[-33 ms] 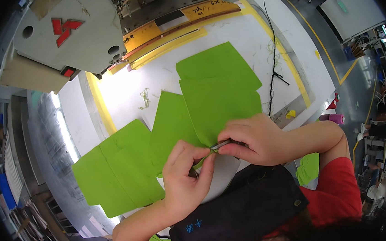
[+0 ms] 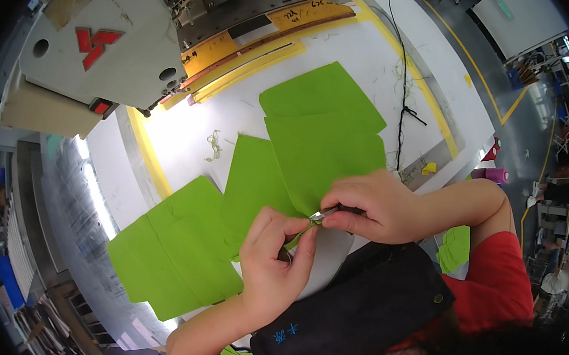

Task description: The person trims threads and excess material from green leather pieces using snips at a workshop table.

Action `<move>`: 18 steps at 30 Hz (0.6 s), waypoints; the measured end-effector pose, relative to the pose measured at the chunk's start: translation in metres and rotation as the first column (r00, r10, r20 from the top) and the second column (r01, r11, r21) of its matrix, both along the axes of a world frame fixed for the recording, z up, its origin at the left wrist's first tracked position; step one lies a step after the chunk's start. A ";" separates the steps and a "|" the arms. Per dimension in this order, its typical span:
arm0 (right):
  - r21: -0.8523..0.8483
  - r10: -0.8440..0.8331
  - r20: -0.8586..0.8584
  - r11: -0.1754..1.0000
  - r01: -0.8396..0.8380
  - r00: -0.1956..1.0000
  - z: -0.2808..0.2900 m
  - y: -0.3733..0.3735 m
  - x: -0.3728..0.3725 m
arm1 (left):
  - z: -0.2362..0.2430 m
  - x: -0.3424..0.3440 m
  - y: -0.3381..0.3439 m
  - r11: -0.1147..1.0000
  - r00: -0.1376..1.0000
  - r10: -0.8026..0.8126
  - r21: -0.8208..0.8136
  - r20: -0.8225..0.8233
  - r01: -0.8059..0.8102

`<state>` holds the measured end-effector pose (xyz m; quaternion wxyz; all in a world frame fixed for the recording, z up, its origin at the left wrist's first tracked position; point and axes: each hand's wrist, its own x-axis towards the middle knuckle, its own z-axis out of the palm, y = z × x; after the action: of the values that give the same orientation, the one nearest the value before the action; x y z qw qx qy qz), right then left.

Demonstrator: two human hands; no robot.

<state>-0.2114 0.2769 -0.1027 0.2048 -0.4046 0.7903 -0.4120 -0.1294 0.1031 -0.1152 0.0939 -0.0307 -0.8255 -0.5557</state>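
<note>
Green fabric panels (image 2: 325, 143) lie spread across the white work surface, with creases and stepped edges. Near the front edge my left hand (image 2: 268, 263) pinches an edge of the green fabric between thumb and fingers. My right hand (image 2: 375, 207) is closed round small dark-handled thread snips (image 2: 325, 213). The metal tips of the snips meet the pinched fabric edge, right at my left fingertips. Exactly what lies between the blades is too small to make out. Part of the fabric is hidden beneath my left hand.
A grey sewing machine head (image 2: 101, 55) stands at the back left, beside a yellow clamp plate (image 2: 271, 26). Loose thread scraps (image 2: 213, 145) and a knotted black cord (image 2: 406, 109) lie on the white surface (image 2: 224, 108). A purple thread cone (image 2: 497, 175) stands at the right.
The snips have tilted slightly in my right hand, and their metal catches more light. My left hand and the fabric look the same.
</note>
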 end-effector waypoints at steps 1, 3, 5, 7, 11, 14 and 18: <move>-0.002 -0.002 0.000 1.000 0.002 1.000 -0.004 0.000 0.001 | 0.000 0.000 0.000 1.000 1.000 0.002 0.015 -0.020 -0.002; -0.089 -0.013 0.243 0.995 0.035 0.970 -0.010 0.001 0.003 | 0.002 -0.001 -0.001 1.000 1.000 -0.009 0.017 -0.029 0.009; -0.102 0.010 0.358 0.994 0.028 0.934 -0.011 0.001 0.002 | 0.004 -0.002 -0.002 1.000 0.999 -0.017 0.018 -0.037 0.018; -0.115 0.033 0.465 0.993 0.023 0.884 -0.011 0.002 0.002 | 0.006 -0.001 -0.003 0.999 0.999 -0.036 0.025 -0.032 0.037; -0.198 0.079 0.707 0.976 0.089 0.702 -0.006 0.007 0.000 | 0.006 -0.001 -0.003 0.999 0.999 -0.048 0.024 0.018 0.048; -0.236 0.028 0.354 0.970 0.061 0.935 -0.001 0.006 0.000 | 0.004 -0.001 -0.004 0.998 0.993 -0.045 0.059 0.107 0.039; -0.088 0.027 -0.496 0.993 -0.082 0.868 -0.011 0.011 -0.003 | 0.008 -0.001 -0.004 0.994 0.990 -0.091 0.070 0.106 0.084</move>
<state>-0.2141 0.2880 -0.1136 -0.0142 -0.5290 0.7815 -0.3305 -0.1304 0.0992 -0.1076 0.0249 -0.0332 -0.8087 -0.5868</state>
